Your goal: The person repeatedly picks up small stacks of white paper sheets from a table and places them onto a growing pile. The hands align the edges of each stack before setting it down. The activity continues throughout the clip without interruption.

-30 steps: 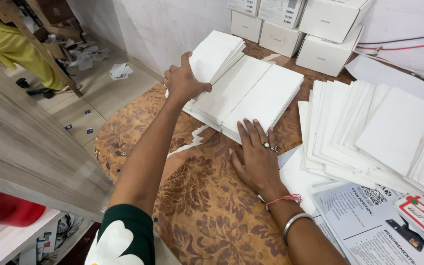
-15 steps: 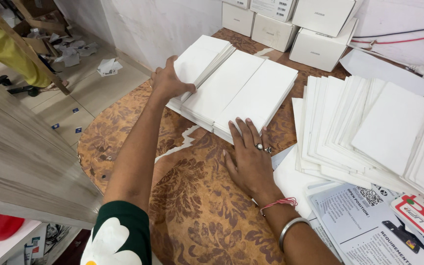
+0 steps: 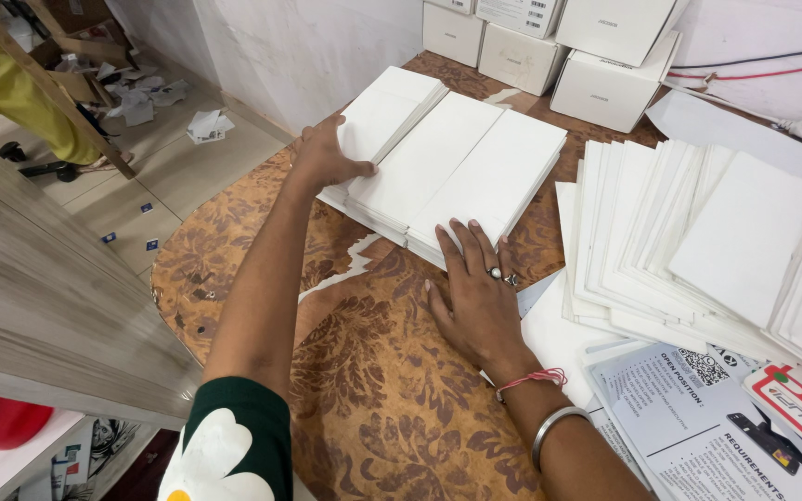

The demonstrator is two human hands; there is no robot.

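Observation:
Three side-by-side stacks of flat white cards (image 3: 457,172) lie on a brown patterned tabletop (image 3: 355,371). My left hand (image 3: 327,158) grips the left stack (image 3: 387,116) by its near edge, and that stack sits tilted on top of the pile. My right hand (image 3: 480,297) lies flat on the table with its fingers spread. Its fingertips rest on the near corner of the right stack (image 3: 494,181). A ring, a red thread and a metal bangle are on that hand and wrist.
A fanned spread of white cards (image 3: 717,241) covers the right side of the table. Printed leaflets (image 3: 698,417) lie near the front right. White boxes (image 3: 605,56) stand along the back wall, with red and white cables (image 3: 754,70) behind. A wooden shelf (image 3: 39,306) is at left.
My left hand has brought the lifted left stack down and toward me onto the pile. My right hand has stayed flat by the right stack.

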